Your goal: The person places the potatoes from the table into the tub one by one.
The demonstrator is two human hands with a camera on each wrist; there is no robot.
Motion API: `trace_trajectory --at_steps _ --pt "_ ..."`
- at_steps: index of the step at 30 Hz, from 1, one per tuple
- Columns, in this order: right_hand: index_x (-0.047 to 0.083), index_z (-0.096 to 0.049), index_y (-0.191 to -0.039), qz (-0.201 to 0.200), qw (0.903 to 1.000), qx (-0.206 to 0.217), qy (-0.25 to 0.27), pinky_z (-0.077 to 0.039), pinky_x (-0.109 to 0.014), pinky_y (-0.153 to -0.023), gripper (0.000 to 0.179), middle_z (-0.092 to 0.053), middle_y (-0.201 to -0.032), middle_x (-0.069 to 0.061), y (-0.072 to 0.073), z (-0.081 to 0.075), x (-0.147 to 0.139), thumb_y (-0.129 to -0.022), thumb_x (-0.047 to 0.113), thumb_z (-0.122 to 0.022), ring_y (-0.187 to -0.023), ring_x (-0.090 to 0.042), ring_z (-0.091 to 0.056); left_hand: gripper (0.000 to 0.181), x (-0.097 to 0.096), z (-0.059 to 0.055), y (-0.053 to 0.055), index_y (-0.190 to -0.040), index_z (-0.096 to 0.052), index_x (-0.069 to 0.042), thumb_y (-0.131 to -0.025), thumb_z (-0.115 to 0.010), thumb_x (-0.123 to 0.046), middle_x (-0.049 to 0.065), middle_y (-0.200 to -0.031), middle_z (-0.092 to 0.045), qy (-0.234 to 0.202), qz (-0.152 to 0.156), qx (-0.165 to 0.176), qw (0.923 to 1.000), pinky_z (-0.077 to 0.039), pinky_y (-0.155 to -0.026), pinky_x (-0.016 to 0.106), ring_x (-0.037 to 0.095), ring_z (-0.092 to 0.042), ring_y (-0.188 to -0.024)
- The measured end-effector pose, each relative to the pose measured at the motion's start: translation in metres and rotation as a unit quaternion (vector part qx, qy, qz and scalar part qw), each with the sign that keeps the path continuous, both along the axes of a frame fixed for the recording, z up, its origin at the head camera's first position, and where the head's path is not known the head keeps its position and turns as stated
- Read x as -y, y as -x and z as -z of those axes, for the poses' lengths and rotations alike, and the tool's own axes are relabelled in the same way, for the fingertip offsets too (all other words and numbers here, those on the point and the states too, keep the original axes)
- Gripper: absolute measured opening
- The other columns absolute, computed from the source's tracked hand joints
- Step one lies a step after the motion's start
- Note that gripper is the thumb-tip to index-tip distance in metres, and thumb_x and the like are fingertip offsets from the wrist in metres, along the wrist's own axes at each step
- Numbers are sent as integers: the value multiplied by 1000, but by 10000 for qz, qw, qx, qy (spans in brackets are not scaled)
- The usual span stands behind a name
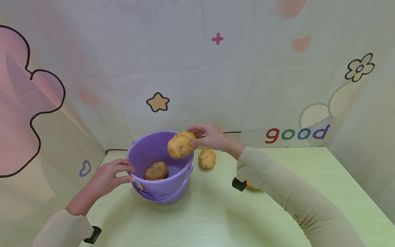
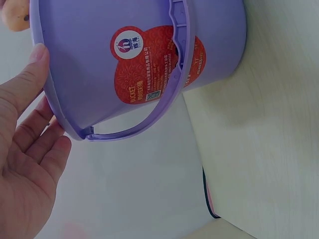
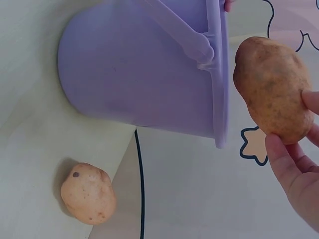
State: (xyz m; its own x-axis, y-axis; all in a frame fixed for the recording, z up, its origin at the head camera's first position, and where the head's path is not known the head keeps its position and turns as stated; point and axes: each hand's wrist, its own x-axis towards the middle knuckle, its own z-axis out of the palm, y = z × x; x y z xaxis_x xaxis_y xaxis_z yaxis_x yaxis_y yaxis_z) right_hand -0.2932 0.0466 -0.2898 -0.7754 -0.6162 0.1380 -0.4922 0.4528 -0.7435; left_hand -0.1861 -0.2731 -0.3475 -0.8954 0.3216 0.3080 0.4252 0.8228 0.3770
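A purple bucket (image 1: 172, 187) stands on the pale green table, its handle hanging down on the near side. My left hand (image 1: 112, 175) pinches the bucket's left rim, thumb outside and fingers over the edge; the left wrist view shows the thumb (image 2: 32, 69) at the rim. Over the bucket's right rim, my right hand (image 1: 211, 137) holds a potato (image 1: 180, 145) between thumb and fingers. In the right wrist view this potato (image 3: 271, 84) is just past the rim. Inside the bucket lies a browner potato (image 1: 156, 171), with a bit of another below it.
Right of the bucket, a loose potato (image 1: 207, 158) lies on the table (image 1: 216, 219). Another potato (image 1: 253, 186) is mostly hidden under the right forearm. A printed curtain (image 1: 247, 85) hangs behind the table. A red label (image 2: 134, 64) is on the bucket's side.
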Motion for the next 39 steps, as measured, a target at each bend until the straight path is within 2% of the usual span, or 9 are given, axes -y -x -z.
trace_trajectory --at_steps 6,23,39 --pt "1 -53 -118 55 9999 -142 62 -47 -32 -82 43 -58 -110 -16 3 4 7 -77 8 -64 -95 -25 -58 17 0 0 0 -84 -69 -12 -69 -73 -16 6 -98 -63 4 -8 0 10000 -49 -74 41 35 -53 -108" --pt "3 -55 -117 344 9984 -445 -72 -47 -29 -79 44 -57 -111 -15 14 18 23 -75 10 -68 -91 -23 -58 17 0 -1 0 -86 -69 -12 -70 -72 -17 8 -101 -62 -30 -74 152 9999 -49 -75 43 36 -51 -110" --pt "5 -55 -118 618 9957 -577 -384 -48 -29 -79 44 -54 -111 -15 17 19 41 -76 13 -68 -95 -24 -57 18 0 -1 -1 -86 -69 -10 -70 -72 -16 9 -101 -62 -41 -63 132 9999 -49 -75 41 36 -51 -110"
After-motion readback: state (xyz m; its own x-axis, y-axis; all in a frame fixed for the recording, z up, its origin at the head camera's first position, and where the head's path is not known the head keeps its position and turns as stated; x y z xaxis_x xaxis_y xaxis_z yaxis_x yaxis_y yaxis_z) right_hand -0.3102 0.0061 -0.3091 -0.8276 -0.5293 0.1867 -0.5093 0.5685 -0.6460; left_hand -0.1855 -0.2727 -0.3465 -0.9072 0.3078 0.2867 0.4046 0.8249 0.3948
